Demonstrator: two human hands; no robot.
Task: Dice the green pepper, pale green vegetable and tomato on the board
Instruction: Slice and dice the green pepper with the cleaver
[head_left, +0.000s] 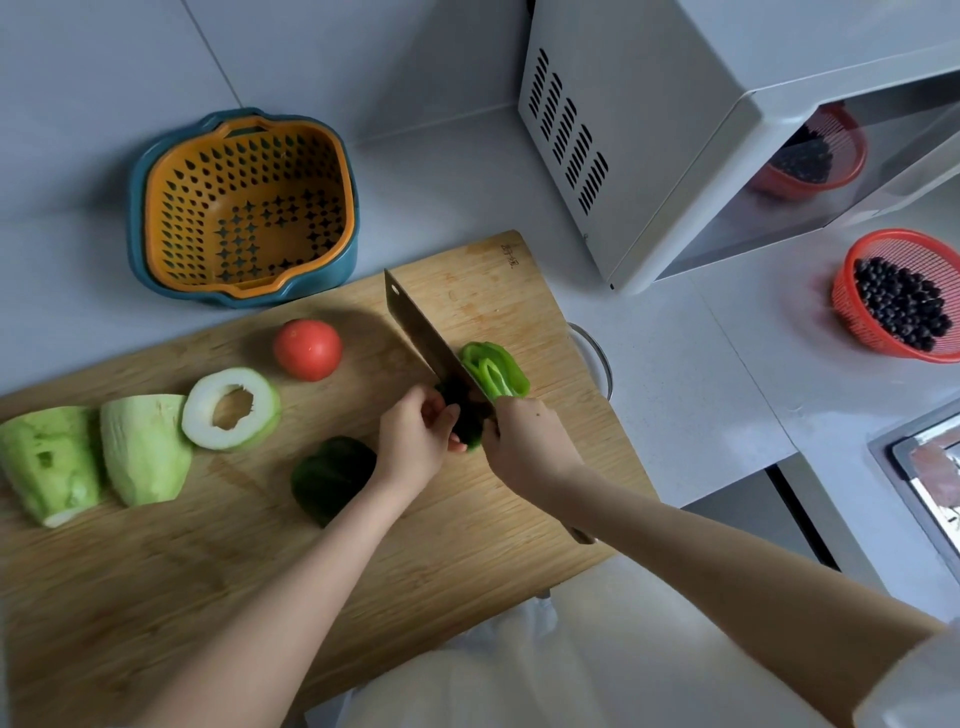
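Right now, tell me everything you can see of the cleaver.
The cleaver has a broad rectangular blade of grey metal and a brownish handle whose end pokes out below the wrist. The right hand grips the handle. The blade stands on edge, tip pointing away, over the wooden board, its edge down in the dark green pepper that the left hand steadies. Lighter cut pepper pieces lie against its right side.
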